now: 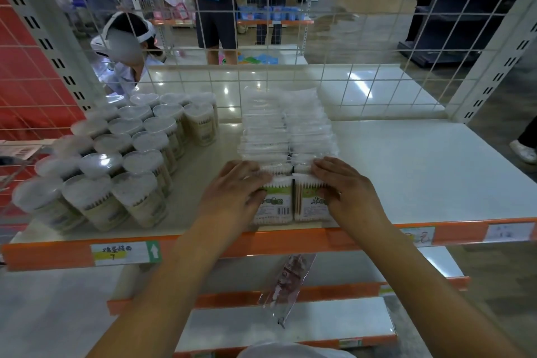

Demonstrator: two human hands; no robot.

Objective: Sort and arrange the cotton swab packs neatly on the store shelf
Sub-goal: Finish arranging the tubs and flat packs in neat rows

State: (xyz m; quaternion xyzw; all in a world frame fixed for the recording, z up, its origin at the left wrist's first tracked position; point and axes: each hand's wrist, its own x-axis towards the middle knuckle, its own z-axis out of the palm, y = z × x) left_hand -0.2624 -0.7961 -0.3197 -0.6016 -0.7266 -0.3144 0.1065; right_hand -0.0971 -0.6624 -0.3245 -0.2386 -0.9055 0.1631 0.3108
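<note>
Two rows of flat clear cotton swab packs [286, 131] stand on edge in the middle of the white shelf [421, 171], running from the front edge back to the wire grid. My left hand [235, 192] lies over the front pack of the left row [276, 206], fingers curled over its top edge. Over the front pack of the right row [309, 206] my right hand [345, 186] rests the same way. Both front packs show green labels.
Several round swab tubs with clear lids [116, 160] crowd the shelf's left part. The orange front rail [261, 241] carries price tags. A plastic packet [287, 279] hangs below it. Behind the wire grid [290, 73] are a crouching person [128, 49] and a standing person [215, 0].
</note>
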